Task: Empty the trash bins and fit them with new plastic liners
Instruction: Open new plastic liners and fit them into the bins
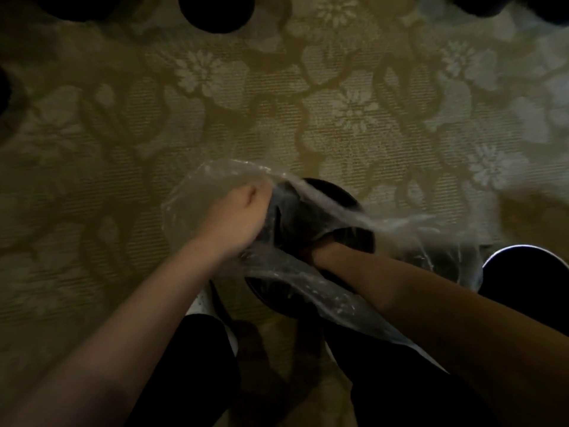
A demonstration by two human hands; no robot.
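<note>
1. Looking down in the head view, a round dark trash bin (pixel 334 187) stands upright on the carpet just in front of the person's legs, its mouth facing up at the camera.
2. A clear plastic liner (pixel 363 217), thin, glossy and crinkled, is draped across the bin's mouth. Its long axis runs from the upper left, past the bin's left rim, down to the right, where it trails off over the carpet.
3. The left hand (pixel 237 217) is curled into a fist and grips a bunch of the liner at the bin's left rim.
4. The right hand (pixel 320 246) reaches down into the bin under the film. Its fingers are hidden, so I cannot tell whether it grips anything.
5. A second round dark bin (pixel 529 272) with a pale rim stands just right of the first, touched by the liner's edge.
6. The carpet (pixel 308 87) is ribbed and olive-tan, with pale flowers and dark winding stems.
</note>
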